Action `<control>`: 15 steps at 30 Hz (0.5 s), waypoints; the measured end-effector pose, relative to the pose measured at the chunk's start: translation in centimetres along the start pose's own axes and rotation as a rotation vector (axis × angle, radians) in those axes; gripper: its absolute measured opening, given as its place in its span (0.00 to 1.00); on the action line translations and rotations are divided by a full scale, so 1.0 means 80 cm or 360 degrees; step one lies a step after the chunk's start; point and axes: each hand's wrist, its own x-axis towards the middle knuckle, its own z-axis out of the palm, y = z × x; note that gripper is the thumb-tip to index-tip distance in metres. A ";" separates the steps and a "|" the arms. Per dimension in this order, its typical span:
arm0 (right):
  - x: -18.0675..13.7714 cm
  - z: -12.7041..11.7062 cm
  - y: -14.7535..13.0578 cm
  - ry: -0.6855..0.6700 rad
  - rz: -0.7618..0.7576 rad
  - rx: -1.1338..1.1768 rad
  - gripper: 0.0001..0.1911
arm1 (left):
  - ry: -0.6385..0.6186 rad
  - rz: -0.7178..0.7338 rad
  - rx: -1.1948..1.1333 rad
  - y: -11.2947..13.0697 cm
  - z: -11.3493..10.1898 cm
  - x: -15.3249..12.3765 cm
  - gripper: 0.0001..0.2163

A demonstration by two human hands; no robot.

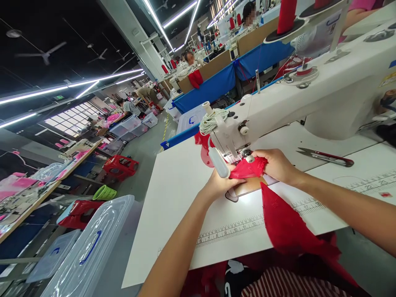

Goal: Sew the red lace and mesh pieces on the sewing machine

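A piece of red fabric [249, 168] lies under the needle area of a white sewing machine [227, 138]. My left hand [219, 181] grips the fabric's left edge, its fingertips partly hidden behind the machine's pale lamp. On the other side, my right hand [276, 163] pinches the fabric's right end close to the presser foot. Another red fabric piece [283, 222] hangs over the table's front edge toward my lap. More red fabric [204, 142] shows behind the machine head. The needle itself is too small to make out.
Thread snips [324, 156] lie on the white table [167, 185] right of my right hand. A printed ruler runs along the front edge. A red thread cone [286, 16] stands above the machine. Lidded plastic bins [93, 243] stand at the left, near red stools [120, 167]. Other people sit farther back.
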 end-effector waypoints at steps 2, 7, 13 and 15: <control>-0.001 -0.005 0.002 -0.0077 -0.0133 -0.0018 0.05 | 0.0126 0.0058 0.0202 0.000 0.008 -0.009 0.11; -0.008 -0.021 0.004 -0.0437 -0.0486 -0.0136 0.10 | 0.0342 0.0311 0.0698 -0.002 0.028 -0.031 0.08; -0.014 -0.026 -0.004 -0.0700 -0.0861 -0.0822 0.23 | 0.0425 0.0568 0.1068 -0.003 0.035 -0.035 0.14; -0.014 -0.023 -0.004 -0.0645 -0.0947 -0.0943 0.20 | 0.0439 0.0600 0.1125 -0.002 0.036 -0.033 0.13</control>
